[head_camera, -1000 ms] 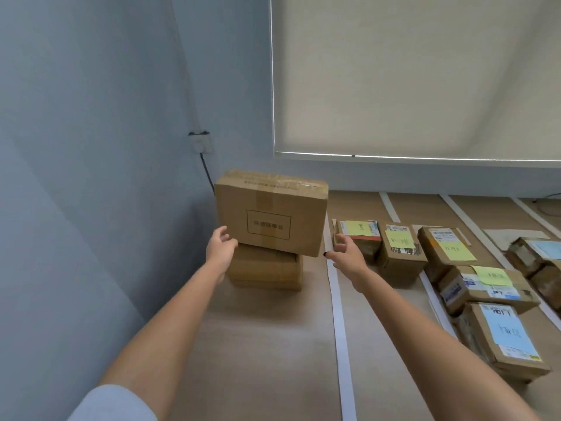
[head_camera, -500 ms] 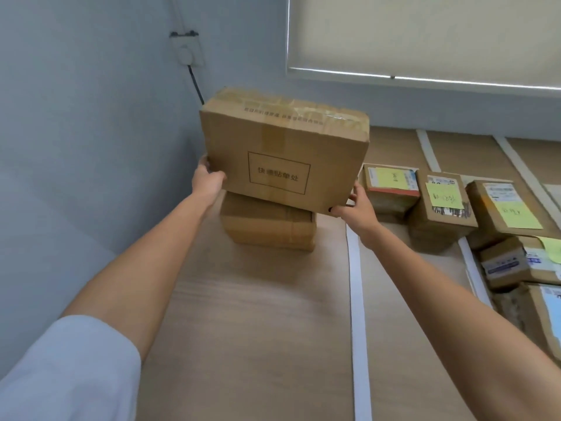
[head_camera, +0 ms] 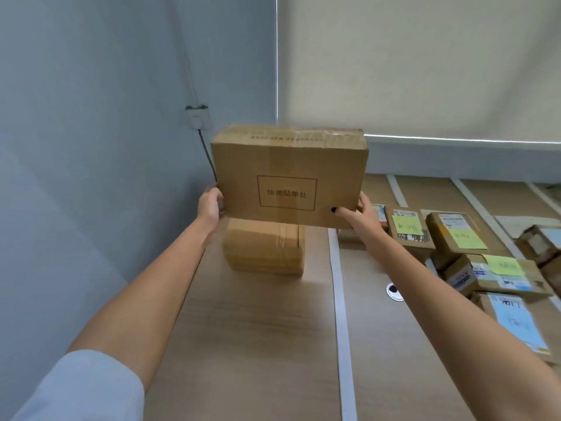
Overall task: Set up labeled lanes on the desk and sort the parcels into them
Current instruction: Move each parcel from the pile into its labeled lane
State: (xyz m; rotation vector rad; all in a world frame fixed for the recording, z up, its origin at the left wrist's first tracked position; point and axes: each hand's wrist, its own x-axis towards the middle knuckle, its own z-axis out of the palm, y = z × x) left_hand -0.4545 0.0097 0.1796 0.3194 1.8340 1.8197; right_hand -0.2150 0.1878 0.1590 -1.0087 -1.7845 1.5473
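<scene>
While both hands (head_camera: 211,205) grip, box (head_camera: 288,174) aloft

both your arms reach forward, nearly straight. your left hand (head_camera: 209,205) clamps the left end of the brown cardboard box (head_camera: 288,174), your right hand (head_camera: 362,214) the lower right corner, thumb across its front face.

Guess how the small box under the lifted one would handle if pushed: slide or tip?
The small box sits low and wide, so it would likely slide, not tip. Its taped, square sides look stiff. Weight can't be told; the desk looks smooth.
</scene>
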